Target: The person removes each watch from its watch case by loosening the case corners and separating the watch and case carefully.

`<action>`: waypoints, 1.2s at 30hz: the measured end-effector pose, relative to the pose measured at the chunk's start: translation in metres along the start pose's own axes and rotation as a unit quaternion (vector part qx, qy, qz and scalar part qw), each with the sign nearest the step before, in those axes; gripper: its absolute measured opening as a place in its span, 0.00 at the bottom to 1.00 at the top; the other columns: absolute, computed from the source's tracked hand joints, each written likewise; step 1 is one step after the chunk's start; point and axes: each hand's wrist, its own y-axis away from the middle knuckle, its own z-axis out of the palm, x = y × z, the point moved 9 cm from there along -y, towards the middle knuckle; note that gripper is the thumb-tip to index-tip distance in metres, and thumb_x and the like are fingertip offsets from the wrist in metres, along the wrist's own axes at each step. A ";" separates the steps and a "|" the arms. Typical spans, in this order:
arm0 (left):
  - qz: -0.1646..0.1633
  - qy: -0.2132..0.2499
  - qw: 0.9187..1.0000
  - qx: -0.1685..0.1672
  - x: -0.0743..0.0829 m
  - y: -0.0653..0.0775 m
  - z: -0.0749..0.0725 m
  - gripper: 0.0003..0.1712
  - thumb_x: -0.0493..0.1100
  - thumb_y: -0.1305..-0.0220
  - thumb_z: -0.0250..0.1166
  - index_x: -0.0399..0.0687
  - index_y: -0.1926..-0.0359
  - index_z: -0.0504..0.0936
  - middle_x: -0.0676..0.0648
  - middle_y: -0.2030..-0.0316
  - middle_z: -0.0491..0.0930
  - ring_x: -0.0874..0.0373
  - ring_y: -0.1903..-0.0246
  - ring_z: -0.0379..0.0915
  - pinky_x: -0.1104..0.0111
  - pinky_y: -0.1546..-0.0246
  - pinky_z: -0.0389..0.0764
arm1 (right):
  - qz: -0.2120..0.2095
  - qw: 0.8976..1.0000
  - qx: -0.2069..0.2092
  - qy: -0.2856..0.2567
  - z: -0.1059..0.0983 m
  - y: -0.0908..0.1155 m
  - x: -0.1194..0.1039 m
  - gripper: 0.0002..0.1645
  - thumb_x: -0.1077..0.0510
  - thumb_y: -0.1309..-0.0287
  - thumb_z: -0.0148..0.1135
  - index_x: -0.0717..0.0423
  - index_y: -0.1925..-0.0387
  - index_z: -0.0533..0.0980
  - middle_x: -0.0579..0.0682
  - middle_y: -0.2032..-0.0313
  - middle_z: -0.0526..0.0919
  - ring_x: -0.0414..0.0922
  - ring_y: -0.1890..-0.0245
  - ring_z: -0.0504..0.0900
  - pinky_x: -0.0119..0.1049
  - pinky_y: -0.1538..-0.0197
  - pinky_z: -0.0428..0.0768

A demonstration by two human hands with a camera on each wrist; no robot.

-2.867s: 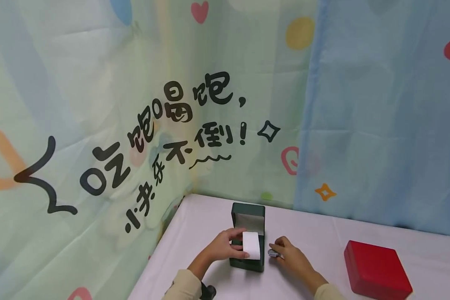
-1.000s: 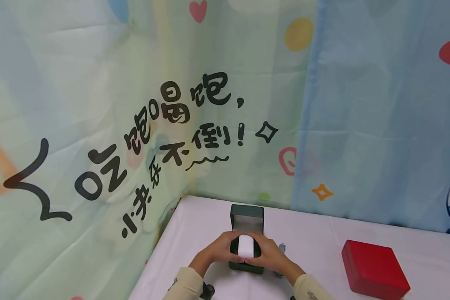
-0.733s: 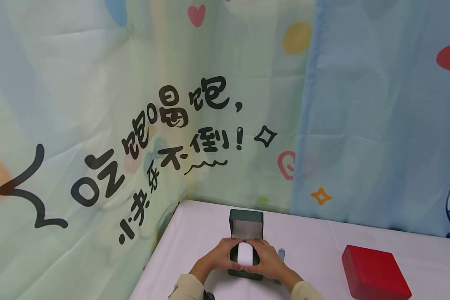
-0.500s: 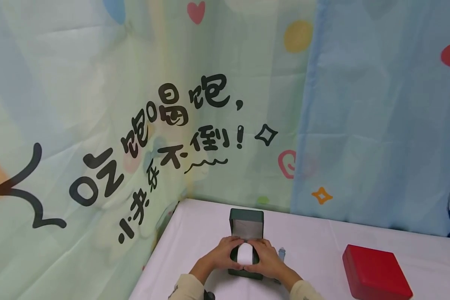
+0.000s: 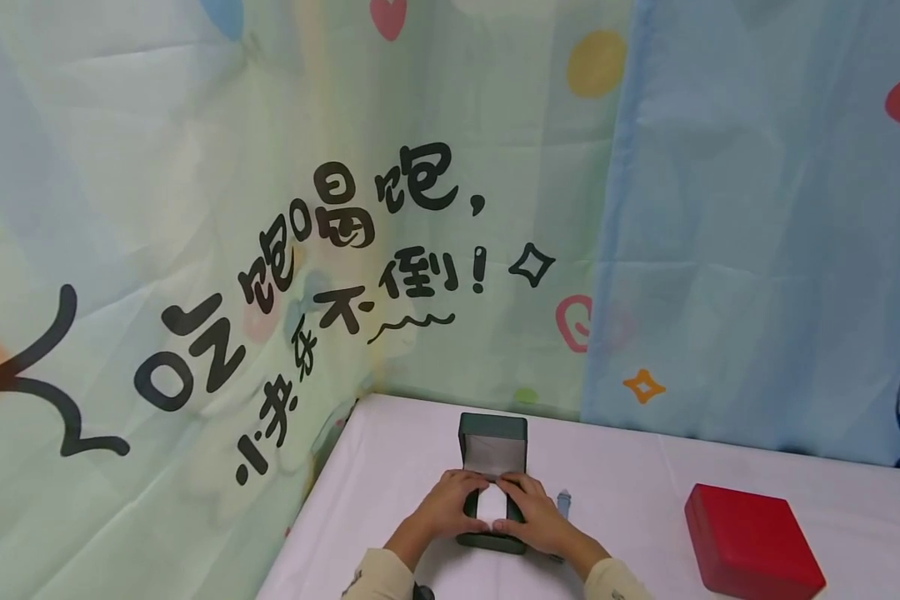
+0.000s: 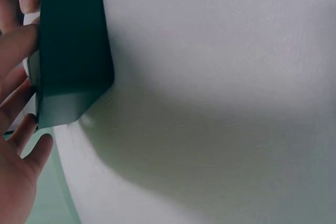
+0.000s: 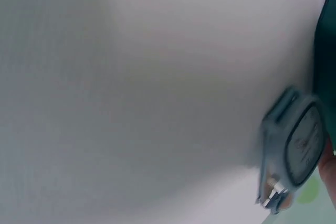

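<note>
A dark green watch box [image 5: 492, 543] stands on the table with its lid [image 5: 492, 427] raised. In its base sits a white watch cushion [image 5: 492, 504]. From the left, my left hand [image 5: 444, 504] holds the cushion, thumb at its near end and fingers at its far end. My right hand [image 5: 537, 518] grips it the same way from the right. The left wrist view shows fingers reaching over the edge of the green box [image 6: 73, 51]. A pale blue-grey watch [image 7: 304, 145] lies right of the box, mostly hidden behind my right hand in the head view.
A red box [image 5: 753, 537] rests to the right on the white tablecloth [image 5: 622, 475]. Printed cloth curtains [image 5: 720, 250] rise behind and to the left of the table. Part of a dark round thing [image 5: 423, 592] shows beside the left sleeve.
Earlier my right hand held the watch and my left hand held the cushion raised. The watch now lies on the table, the cushion sits lower in the box, and both hands are on it.
</note>
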 end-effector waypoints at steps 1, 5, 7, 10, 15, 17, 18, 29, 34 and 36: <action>-0.002 -0.007 1.000 0.003 0.000 -0.001 0.000 0.31 0.52 0.54 0.72 0.49 0.48 0.75 0.49 0.47 0.73 0.52 0.43 0.63 0.64 0.43 0.68 | 0.000 1.000 0.005 0.002 -0.001 0.000 0.000 0.39 0.47 0.50 0.64 0.68 0.43 0.66 0.61 0.43 0.65 0.62 0.40 0.60 0.62 0.43 0.61; -0.002 -0.046 0.999 0.009 0.002 -0.002 0.001 0.31 0.53 0.57 0.73 0.52 0.51 0.74 0.51 0.49 0.73 0.54 0.45 0.66 0.65 0.46 0.70 | 0.016 1.000 0.010 0.012 -0.001 0.000 0.001 0.40 0.46 0.52 0.66 0.66 0.43 0.68 0.60 0.43 0.67 0.61 0.40 0.62 0.62 0.44 0.63; 0.001 -0.058 0.998 0.016 0.003 -0.002 0.001 0.31 0.53 0.57 0.73 0.52 0.51 0.74 0.51 0.50 0.73 0.55 0.47 0.67 0.65 0.48 0.70 | 0.026 0.999 0.008 0.018 -0.001 0.001 0.002 0.41 0.44 0.53 0.66 0.65 0.43 0.68 0.60 0.42 0.68 0.61 0.40 0.63 0.62 0.45 0.64; -0.005 -0.038 0.999 0.037 -0.001 0.000 -0.001 0.31 0.56 0.55 0.71 0.51 0.50 0.74 0.49 0.50 0.72 0.54 0.48 0.68 0.65 0.48 0.71 | 0.039 0.999 0.014 0.017 -0.007 0.003 0.004 0.42 0.43 0.55 0.67 0.64 0.43 0.67 0.61 0.42 0.68 0.60 0.40 0.64 0.61 0.45 0.65; -0.041 0.095 0.992 0.075 -0.015 0.013 0.002 0.50 0.57 0.60 0.73 0.43 0.38 0.62 0.39 0.42 0.63 0.46 0.43 0.64 0.57 0.44 0.69 | 0.075 0.991 0.115 0.003 -0.043 0.008 0.016 0.27 0.47 0.50 0.64 0.62 0.54 0.74 0.59 0.49 0.73 0.58 0.45 0.70 0.55 0.44 0.67; -0.058 0.143 0.985 0.075 -0.021 0.019 0.009 0.58 0.57 0.62 0.75 0.37 0.35 0.55 0.36 0.39 0.60 0.43 0.40 0.61 0.54 0.42 0.67 | 0.088 0.983 0.162 -0.008 -0.063 0.007 0.019 0.22 0.49 0.44 0.60 0.62 0.56 0.74 0.60 0.50 0.73 0.58 0.46 0.70 0.55 0.43 0.67; -0.070 0.164 0.982 0.070 -0.025 0.021 0.013 0.60 0.56 0.62 0.75 0.35 0.34 0.53 0.35 0.39 0.60 0.42 0.39 0.60 0.53 0.41 0.66 | 0.092 0.980 0.175 -0.016 -0.073 0.004 0.018 0.22 0.49 0.41 0.57 0.63 0.54 0.73 0.62 0.49 0.72 0.59 0.45 0.69 0.54 0.42 0.67; -0.088 0.223 0.969 0.053 -0.035 0.037 0.039 0.49 0.52 0.56 0.72 0.31 0.38 0.62 0.36 0.47 0.71 0.43 0.47 0.68 0.52 0.46 0.69 | 0.069 0.993 0.092 -0.041 -0.081 -0.036 -0.022 0.29 0.51 0.35 0.49 0.65 0.40 0.64 0.67 0.42 0.67 0.63 0.42 0.66 0.57 0.43 0.66; -0.093 0.217 0.970 0.058 -0.033 0.032 0.037 0.49 0.52 0.58 0.74 0.30 0.39 0.63 0.36 0.47 0.72 0.42 0.47 0.69 0.53 0.46 0.70 | 0.067 0.987 0.144 -0.028 -0.084 -0.030 -0.018 0.23 0.55 0.43 0.58 0.62 0.48 0.72 0.60 0.50 0.75 0.58 0.49 0.74 0.53 0.49 0.71; -0.102 0.227 0.966 0.063 -0.035 0.030 0.034 0.49 0.52 0.59 0.74 0.31 0.40 0.64 0.36 0.47 0.72 0.42 0.46 0.68 0.52 0.46 0.69 | 0.060 0.984 0.163 -0.027 -0.087 -0.027 -0.020 0.22 0.55 0.44 0.60 0.61 0.49 0.73 0.60 0.50 0.76 0.57 0.50 0.74 0.52 0.49 0.72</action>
